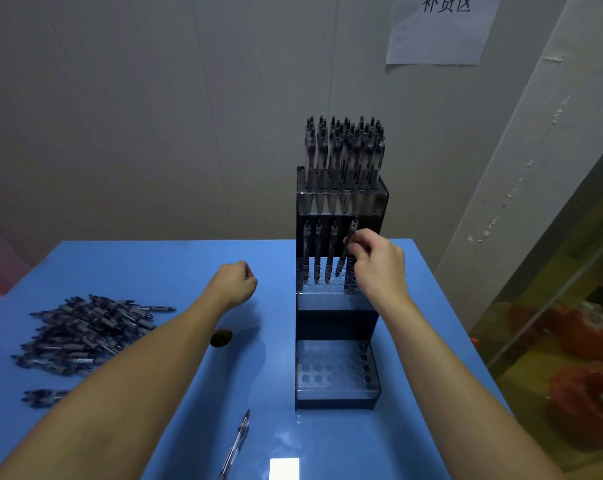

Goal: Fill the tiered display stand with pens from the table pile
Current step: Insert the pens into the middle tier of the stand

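R hand w/ pen, mid tier

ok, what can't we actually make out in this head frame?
- Left hand: fingers curled away from the camera, so whether it holds a pen cannot be told.
- Middle tier holes at the right: covered by the right hand, which pinches a tilted pen.
- Top tier pens: overlapping, too dense to count.
- Loose pen near the bottom: its lower end is cut off by the frame edge.
- Wall sign: top cropped by the frame edge.
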Demonstrator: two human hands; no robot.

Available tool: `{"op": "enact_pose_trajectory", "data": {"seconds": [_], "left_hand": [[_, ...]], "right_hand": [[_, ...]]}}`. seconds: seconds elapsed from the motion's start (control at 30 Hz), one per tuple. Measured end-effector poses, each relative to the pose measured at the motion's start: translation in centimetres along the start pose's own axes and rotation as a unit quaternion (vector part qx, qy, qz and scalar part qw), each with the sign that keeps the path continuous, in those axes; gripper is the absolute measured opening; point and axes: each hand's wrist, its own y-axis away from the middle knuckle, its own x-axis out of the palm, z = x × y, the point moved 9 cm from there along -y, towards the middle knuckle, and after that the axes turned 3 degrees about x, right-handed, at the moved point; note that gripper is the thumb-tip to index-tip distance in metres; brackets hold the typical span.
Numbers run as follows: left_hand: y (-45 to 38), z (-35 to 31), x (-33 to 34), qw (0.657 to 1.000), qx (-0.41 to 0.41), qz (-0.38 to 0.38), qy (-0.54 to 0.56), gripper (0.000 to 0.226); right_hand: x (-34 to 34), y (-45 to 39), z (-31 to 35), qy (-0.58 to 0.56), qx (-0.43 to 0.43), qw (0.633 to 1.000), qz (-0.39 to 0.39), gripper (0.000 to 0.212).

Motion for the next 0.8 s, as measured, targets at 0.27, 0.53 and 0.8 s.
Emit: {"op": "enact_pose_trajectory", "data": {"seconds": [0.27, 0.53, 0.8], "left_hand": [[0.1, 0.0, -0.4, 1.0, -0.002, -0.005, 0.001, 0.009], [-0.1, 0.2, 0.0, 1.0, -0.006, 0.001, 0.004, 0.006], [-0.2, 0.2, 0.1, 1.0, -0.007, 0.008, 0.003, 0.006]], "right_hand": [[-0.3, -0.4, 0.5, 0.004, 0.015, 0.999, 0.028, 0.02], [0.0, 0.0, 1.2, 0.037, -0.007, 0.998, 0.046, 0.016], [0.7, -0.1, 2.7, 0.191, -0.028, 0.978, 0.079, 0.013]]}}
